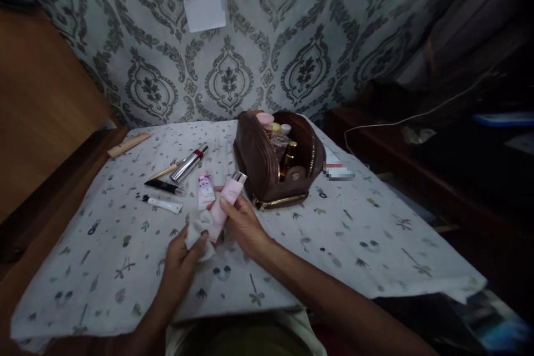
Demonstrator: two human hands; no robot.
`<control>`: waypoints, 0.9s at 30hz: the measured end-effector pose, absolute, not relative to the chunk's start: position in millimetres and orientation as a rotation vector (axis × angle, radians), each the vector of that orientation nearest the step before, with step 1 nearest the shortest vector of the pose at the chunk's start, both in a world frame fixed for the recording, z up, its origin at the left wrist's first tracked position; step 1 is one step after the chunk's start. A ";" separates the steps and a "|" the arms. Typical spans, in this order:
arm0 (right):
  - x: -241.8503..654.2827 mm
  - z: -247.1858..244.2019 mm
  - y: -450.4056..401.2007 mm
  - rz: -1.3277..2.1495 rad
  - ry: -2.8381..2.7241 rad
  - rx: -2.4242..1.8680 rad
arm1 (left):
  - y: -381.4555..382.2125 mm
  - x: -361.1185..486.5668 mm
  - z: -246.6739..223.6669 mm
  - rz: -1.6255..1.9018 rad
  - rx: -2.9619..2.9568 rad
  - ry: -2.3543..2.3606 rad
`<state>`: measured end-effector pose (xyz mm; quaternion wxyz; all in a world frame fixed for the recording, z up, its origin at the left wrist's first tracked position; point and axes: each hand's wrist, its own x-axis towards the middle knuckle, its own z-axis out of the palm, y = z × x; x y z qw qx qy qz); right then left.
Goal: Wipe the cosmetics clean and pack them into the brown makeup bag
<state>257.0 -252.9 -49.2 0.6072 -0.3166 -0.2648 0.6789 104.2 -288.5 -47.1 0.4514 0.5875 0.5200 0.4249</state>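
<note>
In my right hand [244,222] is a pink tube [226,197] with a silver cap, tilted up to the right. My left hand [183,250] grips a white cloth or tissue [202,233] against the tube's lower end. Just behind them lies a white and purple tube [205,189]. Further right, a brown toiletry bag [258,150] stands unzipped, and several bottles and jars show inside, among them an amber bottle with a gold top [290,157].
Left of my hands lie a silver cylinder with a red band [189,163], a thin stick-like brush [164,171], a black tube [163,186] and a small white tube [164,204]. A tan flat piece [129,144] lies near the back left edge of the patterned tablecloth [354,233].
</note>
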 end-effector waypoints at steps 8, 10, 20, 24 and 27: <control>261.7 -34.5 -274.7 1.626 -1.100 -0.658 | -291.2 104.0 -46.5 1.080 0.766 1.317; 266.7 -31.0 -279.6 1.612 -1.199 -0.679 | -291.4 109.3 -47.0 1.060 0.651 1.344; 329.2 -10.7 -310.0 1.474 -1.198 -0.842 | -295.6 170.4 -20.7 0.765 0.853 1.282; 370.0 -4.7 -326.9 1.318 -1.194 -0.993 | -285.7 189.7 -13.3 0.704 1.211 1.174; 401.5 1.9 -334.1 1.128 -1.211 -1.112 | -272.4 201.7 -3.0 0.785 1.573 0.942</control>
